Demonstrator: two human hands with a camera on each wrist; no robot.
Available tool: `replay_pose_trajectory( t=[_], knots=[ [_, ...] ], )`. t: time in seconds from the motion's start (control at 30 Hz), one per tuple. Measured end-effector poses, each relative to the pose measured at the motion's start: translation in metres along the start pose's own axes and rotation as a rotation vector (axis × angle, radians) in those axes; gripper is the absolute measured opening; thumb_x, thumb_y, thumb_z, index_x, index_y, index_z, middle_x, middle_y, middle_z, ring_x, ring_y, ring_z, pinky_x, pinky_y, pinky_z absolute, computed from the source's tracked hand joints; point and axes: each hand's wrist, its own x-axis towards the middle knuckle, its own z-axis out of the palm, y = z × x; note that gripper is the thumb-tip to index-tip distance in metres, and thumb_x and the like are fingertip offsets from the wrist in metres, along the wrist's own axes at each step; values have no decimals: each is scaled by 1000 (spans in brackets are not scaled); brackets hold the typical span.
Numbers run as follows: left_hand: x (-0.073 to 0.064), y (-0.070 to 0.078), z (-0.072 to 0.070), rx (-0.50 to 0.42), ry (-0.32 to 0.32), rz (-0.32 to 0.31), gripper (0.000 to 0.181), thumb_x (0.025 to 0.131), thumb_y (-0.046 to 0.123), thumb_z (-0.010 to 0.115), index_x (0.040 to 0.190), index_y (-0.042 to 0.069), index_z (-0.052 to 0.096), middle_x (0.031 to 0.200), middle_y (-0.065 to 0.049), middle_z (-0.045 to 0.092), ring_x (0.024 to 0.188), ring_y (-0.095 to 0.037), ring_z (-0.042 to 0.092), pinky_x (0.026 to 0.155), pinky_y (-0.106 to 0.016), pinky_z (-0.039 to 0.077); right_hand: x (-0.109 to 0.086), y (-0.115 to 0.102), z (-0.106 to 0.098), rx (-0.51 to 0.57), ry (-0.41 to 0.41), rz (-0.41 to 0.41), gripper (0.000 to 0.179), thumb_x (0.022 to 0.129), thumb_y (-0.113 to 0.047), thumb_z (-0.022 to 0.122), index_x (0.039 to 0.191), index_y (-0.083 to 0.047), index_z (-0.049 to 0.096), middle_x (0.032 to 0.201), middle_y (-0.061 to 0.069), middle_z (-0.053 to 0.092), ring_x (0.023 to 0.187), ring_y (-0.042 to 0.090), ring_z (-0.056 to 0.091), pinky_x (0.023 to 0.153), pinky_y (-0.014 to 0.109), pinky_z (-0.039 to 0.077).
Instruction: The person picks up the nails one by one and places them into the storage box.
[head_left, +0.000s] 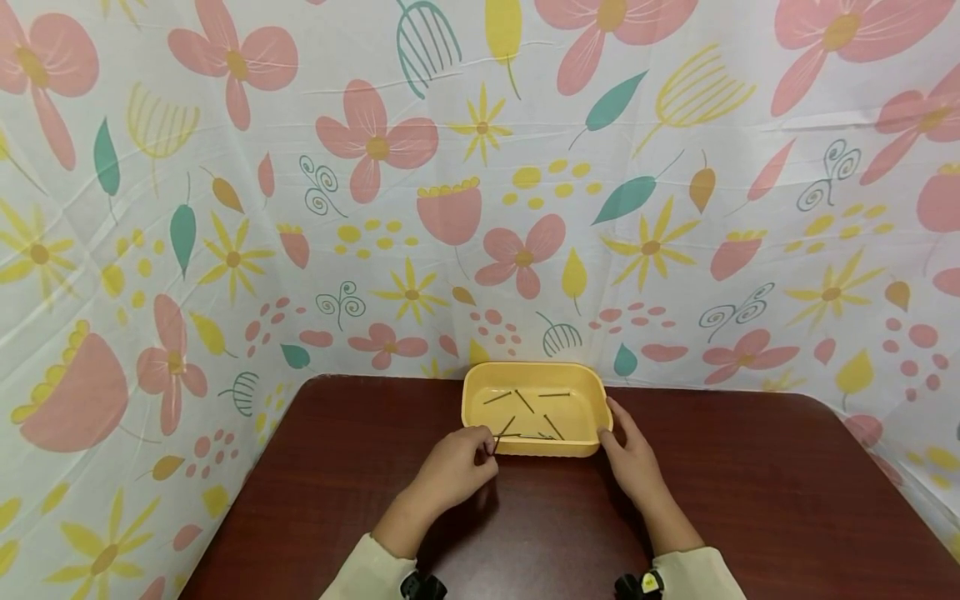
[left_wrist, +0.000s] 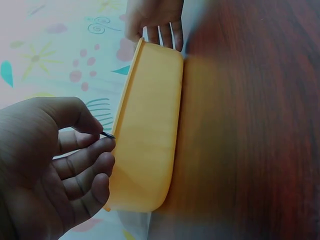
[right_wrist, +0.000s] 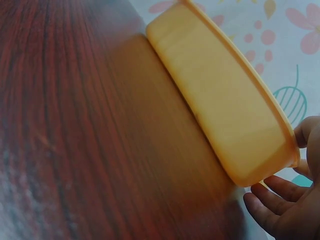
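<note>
A shallow yellow plastic tray (head_left: 551,450) stands at the table's far edge, with several thin dark pins (head_left: 524,402) scattered inside. My left hand (head_left: 453,468), at the tray's near left corner, pinches one such thin dark pin (left_wrist: 107,134) between thumb and index finger. Its other fingers curl loosely just beside the tray's near wall (left_wrist: 147,125). At the tray's right end, my right hand (head_left: 634,465) grips the corner. In the right wrist view its thumb lies at the rim (right_wrist: 280,107) while the fingers (right_wrist: 270,200) reach around under the corner.
The dark red-brown wooden table (head_left: 360,492) extends on both sides of the tray and in front of it. Right behind it hangs a white cloth (head_left: 480,250) printed with flowers and leaves. Both forearms wear light sleeves (head_left: 375,571) and dark wrist cameras (head_left: 423,586).
</note>
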Motion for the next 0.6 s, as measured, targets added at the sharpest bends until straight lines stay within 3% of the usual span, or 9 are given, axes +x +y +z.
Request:
replay_pose_trajectory(
  t=[0.33,0.6],
  knots=[
    [12,4,-3,-26,116,18,14,85,11,69,84,18,57,81,8,58,72,-5,53,68,-20,44,-1,-2,-1,2,-2,-8,61,107,-29,45,163,-24,22,165,18,29,155,39,18,122,63,17],
    [22,2,-3,-51,153,4,4,88,12,65,89,13,62,84,7,60,75,-6,54,69,-20,46,-2,-3,-1,-2,-1,-1,61,107,-30,46,163,-25,22,166,17,28,155,39,17,122,64,17]
  ],
)
